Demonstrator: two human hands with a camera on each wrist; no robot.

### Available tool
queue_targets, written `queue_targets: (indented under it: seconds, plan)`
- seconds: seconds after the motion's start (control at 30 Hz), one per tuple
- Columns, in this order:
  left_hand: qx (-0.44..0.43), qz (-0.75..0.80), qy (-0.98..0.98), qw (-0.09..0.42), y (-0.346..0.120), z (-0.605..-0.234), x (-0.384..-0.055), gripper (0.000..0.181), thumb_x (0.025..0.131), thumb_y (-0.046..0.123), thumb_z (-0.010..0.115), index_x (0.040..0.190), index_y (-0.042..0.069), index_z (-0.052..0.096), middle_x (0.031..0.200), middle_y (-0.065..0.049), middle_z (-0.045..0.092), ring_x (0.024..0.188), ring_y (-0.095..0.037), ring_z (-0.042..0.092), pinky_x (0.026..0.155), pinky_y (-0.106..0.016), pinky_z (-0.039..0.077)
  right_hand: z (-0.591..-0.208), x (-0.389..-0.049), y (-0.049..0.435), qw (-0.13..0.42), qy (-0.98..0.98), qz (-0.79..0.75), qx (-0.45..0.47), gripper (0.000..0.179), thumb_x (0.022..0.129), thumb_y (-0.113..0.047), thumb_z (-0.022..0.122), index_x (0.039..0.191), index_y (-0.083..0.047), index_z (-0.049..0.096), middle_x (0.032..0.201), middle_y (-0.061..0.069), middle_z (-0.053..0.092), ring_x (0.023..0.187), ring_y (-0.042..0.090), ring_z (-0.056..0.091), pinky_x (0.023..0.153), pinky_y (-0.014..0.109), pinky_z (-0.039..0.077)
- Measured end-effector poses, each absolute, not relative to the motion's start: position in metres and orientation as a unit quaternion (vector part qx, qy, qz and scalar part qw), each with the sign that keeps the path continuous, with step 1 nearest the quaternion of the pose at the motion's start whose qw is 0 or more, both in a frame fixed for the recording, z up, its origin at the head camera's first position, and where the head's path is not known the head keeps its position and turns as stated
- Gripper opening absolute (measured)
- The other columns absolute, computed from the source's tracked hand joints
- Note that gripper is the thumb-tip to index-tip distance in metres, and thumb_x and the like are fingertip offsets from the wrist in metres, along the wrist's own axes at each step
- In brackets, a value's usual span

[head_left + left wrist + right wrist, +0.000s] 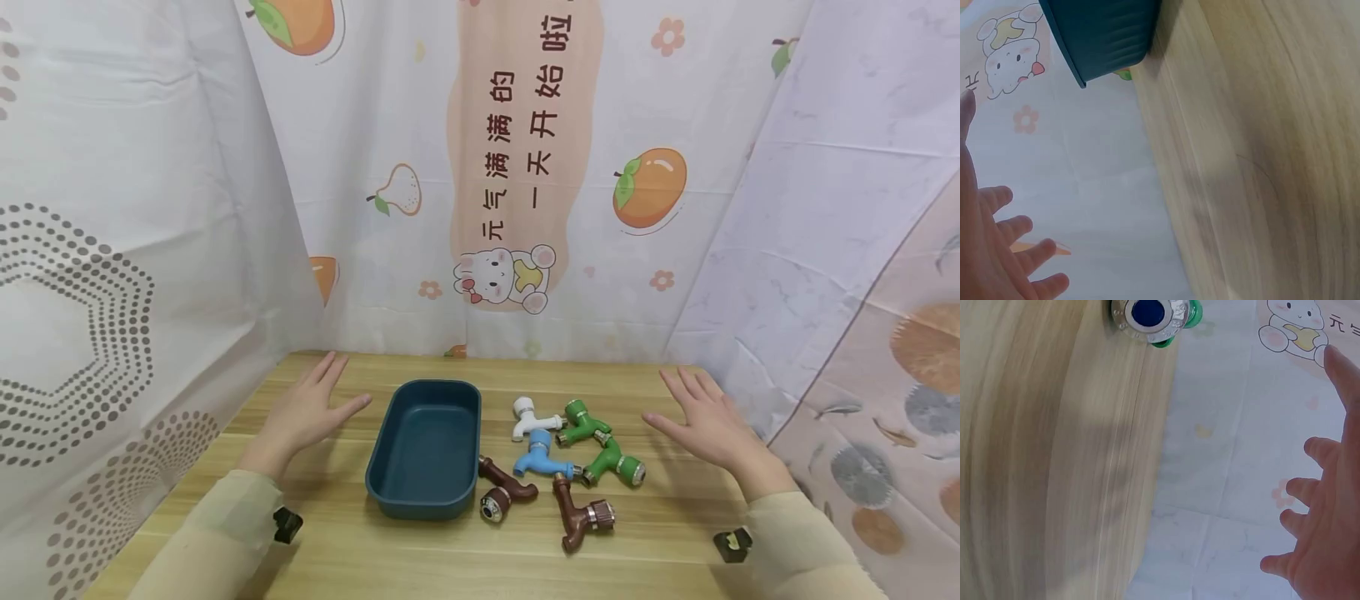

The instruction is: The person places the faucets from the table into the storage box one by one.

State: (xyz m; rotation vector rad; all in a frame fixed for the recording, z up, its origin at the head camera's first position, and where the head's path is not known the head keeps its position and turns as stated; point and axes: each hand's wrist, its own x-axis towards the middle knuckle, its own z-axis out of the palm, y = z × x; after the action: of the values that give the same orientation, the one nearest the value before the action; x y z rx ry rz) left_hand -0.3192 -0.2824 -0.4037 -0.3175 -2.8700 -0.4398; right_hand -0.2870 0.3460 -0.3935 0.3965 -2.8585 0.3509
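Note:
My left hand (303,412) is held out left of a dark teal tray (423,508), fingers straight and thumb spread, holding nothing. To the right of the faucets, my right hand (705,421) is also stretched out with nothing in it. Between tray and right hand lie several plastic faucets: a white faucet (529,422), a blue faucet (540,462), a green faucet (581,423) at the back, another green faucet (615,461) nearest the right hand, a brown faucet (510,485) against the tray's right side, and a second brown faucet (576,518) at the front.
Everything lies on a wooden table (375,558). A printed curtain (405,275) hangs along its back edge, with more curtains at the left (187,208) and right (810,208). Small black wrist devices sit at the left sleeve (287,525) and right sleeve (733,545).

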Motion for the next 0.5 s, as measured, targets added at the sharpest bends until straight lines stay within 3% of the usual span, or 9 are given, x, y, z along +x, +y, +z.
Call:
queue_targets:
  seconds: [0.17, 0.5]
  plan:
    - [-0.102, -0.159, -0.976, 0.108, -0.281, -0.403, -0.319, 0.106, 0.09, 0.081, 0.041, 0.164, 0.009, 0.018, 0.167, -0.02, 0.014, 0.145, -0.054, 0.023, 0.11, -0.074, 0.023, -0.391, -0.287, 0.34, 0.128, -0.973, 0.12, 0.147, 0.092, 0.097, -0.061, 0.054, 0.161, -0.002, 0.025, 0.16, 0.033, 0.021, 0.146, 0.054, 0.014, 0.108, 0.079, 0.015]
    - [-0.109, -0.184, -0.969, 0.126, -0.271, -0.399, -0.318, 0.098, 0.095, 0.074, 0.044, 0.163, 0.009, 0.021, 0.167, -0.019, 0.018, 0.145, -0.052, 0.025, 0.111, -0.073, 0.025, -0.392, -0.287, 0.33, 0.119, -0.967, 0.174, 0.145, 0.089, 0.099, -0.059, 0.055, 0.162, -0.004, 0.022, 0.163, 0.031, 0.015, 0.146, 0.057, 0.012, 0.108, 0.079, 0.014]
